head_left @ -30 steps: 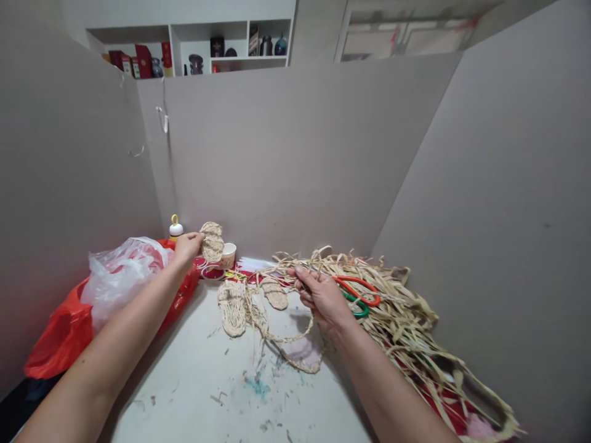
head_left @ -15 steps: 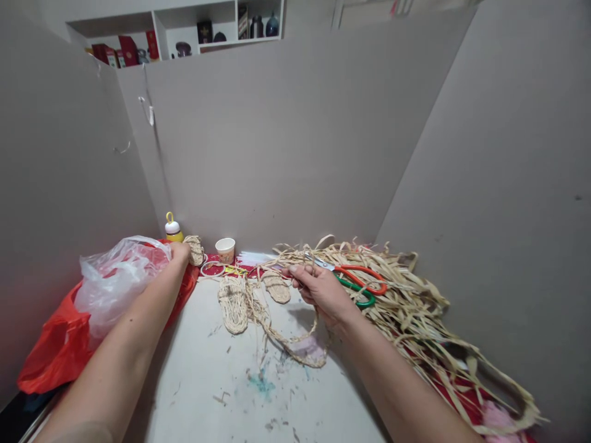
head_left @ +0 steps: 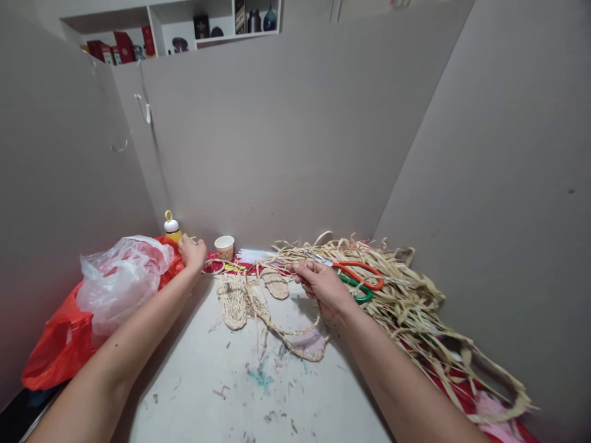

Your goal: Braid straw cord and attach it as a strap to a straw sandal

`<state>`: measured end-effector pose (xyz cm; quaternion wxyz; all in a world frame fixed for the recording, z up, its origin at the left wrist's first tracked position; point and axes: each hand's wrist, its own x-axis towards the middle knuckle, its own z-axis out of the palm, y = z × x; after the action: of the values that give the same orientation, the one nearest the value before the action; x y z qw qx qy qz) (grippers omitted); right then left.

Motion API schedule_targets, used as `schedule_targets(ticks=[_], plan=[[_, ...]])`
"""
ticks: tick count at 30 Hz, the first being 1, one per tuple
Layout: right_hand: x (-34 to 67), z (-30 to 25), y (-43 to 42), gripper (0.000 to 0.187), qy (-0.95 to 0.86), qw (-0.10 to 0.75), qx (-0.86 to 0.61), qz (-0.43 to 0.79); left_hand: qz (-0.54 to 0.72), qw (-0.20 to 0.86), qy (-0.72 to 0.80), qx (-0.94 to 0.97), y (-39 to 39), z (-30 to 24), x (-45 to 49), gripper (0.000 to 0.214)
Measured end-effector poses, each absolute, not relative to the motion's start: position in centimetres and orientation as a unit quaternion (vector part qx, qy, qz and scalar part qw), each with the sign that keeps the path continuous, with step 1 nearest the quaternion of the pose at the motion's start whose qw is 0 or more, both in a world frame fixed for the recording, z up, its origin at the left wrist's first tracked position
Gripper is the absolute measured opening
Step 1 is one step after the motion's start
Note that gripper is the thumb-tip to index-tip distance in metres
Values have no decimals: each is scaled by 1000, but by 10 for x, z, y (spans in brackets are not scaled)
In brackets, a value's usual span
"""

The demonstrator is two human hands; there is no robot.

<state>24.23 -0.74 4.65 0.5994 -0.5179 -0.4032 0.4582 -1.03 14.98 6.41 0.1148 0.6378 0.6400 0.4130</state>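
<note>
My left hand (head_left: 191,252) reaches to the back left, fingers curled down beside the red bag (head_left: 55,347) and the yellow bottle (head_left: 172,226); what it grips is hidden. My right hand (head_left: 321,284) is closed in a pinch on a braided straw cord (head_left: 295,337) that loops down over the table. Two small woven straw sandals (head_left: 232,300) (head_left: 276,284) lie between my hands. Scissors with orange and green handles (head_left: 360,282) rest on the straw pile (head_left: 410,311), just right of my right hand.
A clear plastic bag (head_left: 120,277) sits on the red bag at the left. A paper cup (head_left: 225,247) and a ring (head_left: 213,266) stand by the back wall. Grey partition walls close in three sides. The white table (head_left: 221,394) carries stains and straw bits.
My left hand carried a small woven sandal down and leftward to the red bag; the sandal no longer shows. My right hand stayed on the cord.
</note>
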Motion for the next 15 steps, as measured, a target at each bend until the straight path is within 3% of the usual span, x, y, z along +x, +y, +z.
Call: schedule_targets(ticks=[7,11,15], plan=[[244,41,-5,35,-412,594,-523,451,258,179,450,836,105,40,71,39],[243,42,-5,35,-419,591,-527,445,162,192,434,865,104,29,105,32],[244,44,-6,34,-424,589,-529,440,143,193,444,863,109,26,115,31]])
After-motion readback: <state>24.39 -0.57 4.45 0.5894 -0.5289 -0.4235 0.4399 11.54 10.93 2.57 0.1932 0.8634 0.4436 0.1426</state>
